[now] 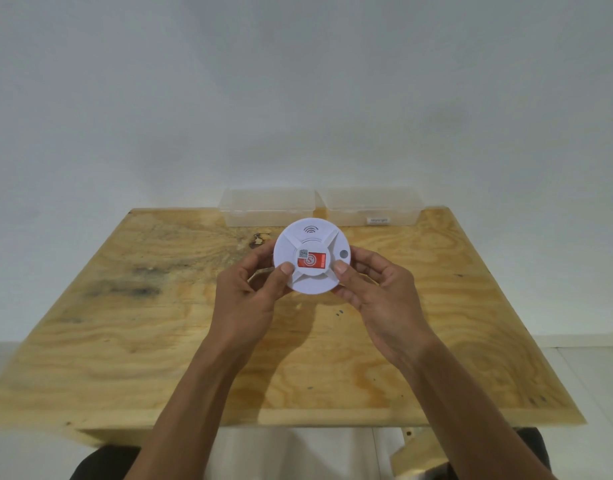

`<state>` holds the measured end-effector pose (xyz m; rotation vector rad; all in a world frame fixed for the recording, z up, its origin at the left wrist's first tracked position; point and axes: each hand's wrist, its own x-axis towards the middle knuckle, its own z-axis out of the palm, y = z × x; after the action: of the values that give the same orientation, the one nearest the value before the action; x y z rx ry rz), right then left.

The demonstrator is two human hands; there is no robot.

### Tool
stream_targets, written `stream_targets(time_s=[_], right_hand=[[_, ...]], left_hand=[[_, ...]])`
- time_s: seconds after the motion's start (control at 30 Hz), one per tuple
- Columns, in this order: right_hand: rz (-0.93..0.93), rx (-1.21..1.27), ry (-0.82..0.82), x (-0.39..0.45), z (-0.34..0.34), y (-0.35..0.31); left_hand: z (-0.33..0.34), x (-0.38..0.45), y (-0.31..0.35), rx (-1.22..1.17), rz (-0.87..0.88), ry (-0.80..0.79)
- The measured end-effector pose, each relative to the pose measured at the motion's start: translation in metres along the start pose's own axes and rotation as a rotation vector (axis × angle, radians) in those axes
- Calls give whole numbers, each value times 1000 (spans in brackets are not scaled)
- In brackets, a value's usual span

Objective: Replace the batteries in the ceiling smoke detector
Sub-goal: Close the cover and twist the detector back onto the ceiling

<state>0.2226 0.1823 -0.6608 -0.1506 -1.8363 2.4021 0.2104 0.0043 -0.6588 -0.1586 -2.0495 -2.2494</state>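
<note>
A round white smoke detector [312,244] is held up above the wooden table [159,323], its front face toward me. It carries a red sticker with a small code label at its centre, a wave symbol near the top and a small round button at the right. My left hand [253,292] grips its left edge, thumb on the face and fingers curled behind. My right hand [378,289] grips the right edge the same way. The detector's back and any batteries are hidden.
Two clear plastic boxes stand side by side at the table's far edge against the white wall: one on the left [267,206] and one on the right [371,206] with a small label. A wooden piece [416,455] shows below the table's near edge.
</note>
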Motion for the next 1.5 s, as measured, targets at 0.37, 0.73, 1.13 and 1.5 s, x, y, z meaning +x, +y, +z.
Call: stream_targets(time_s=[0.37,0.73,1.13,1.5], right_hand=[[15,7,7,1,-1,-1],[21,14,10,-2,1,-5],[-5,34,14,-9,-3,-23],[-3,28,-12,-9,7,-25]], left_hand=[[1,2,-2,17,-7,12],[0,0,2,3,-8,6],[8,-6,15,-31,20,-19],[-1,-6,20,-34,26,7]])
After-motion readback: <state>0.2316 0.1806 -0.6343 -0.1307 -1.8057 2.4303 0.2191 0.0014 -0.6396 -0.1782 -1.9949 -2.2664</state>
